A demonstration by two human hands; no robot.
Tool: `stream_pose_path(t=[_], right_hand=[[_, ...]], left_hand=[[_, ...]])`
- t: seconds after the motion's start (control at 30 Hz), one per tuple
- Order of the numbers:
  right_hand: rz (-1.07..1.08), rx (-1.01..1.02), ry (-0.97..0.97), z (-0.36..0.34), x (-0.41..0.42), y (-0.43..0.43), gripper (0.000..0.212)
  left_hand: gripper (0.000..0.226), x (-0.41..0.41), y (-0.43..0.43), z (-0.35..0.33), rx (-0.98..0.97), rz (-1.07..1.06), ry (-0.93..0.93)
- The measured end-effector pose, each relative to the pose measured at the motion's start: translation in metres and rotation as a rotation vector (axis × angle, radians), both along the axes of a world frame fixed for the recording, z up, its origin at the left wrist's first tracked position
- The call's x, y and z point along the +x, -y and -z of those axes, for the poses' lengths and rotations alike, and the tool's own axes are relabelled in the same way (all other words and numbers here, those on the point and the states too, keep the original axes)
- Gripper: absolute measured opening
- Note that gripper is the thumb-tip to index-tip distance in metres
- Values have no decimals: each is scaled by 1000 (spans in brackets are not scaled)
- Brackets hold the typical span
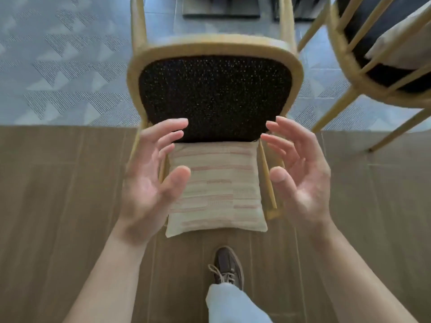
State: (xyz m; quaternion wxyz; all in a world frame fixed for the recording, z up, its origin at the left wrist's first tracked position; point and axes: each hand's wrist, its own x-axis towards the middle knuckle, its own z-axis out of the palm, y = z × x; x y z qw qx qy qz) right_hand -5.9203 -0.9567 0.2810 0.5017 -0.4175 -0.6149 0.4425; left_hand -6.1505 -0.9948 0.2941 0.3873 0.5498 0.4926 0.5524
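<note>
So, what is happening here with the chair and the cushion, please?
A person stands over a wooden chair and looks down on it. A striped cushion sits at the near end of the dark seat, seemingly propped against the back rails. The left hand and the right hand are open, palms facing each other, one on each side of the cushion. Neither hand grips it.

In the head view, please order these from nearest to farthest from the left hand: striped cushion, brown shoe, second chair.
1. Striped cushion, right beside the left hand.
2. Brown shoe, lower down, near the bottom edge.
3. Second chair, far off at upper right.
</note>
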Motion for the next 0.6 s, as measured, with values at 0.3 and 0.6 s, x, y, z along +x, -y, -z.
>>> stream_pose_path(t=[0.3,0.6], right_hand=[[12,33,97,267,-5,-38,75],[45,88,514,373,7,-43,75]], left_hand=[[59,-18,-44,267,25,-30,-27],[67,-38,-45,378,97,-80,-352]])
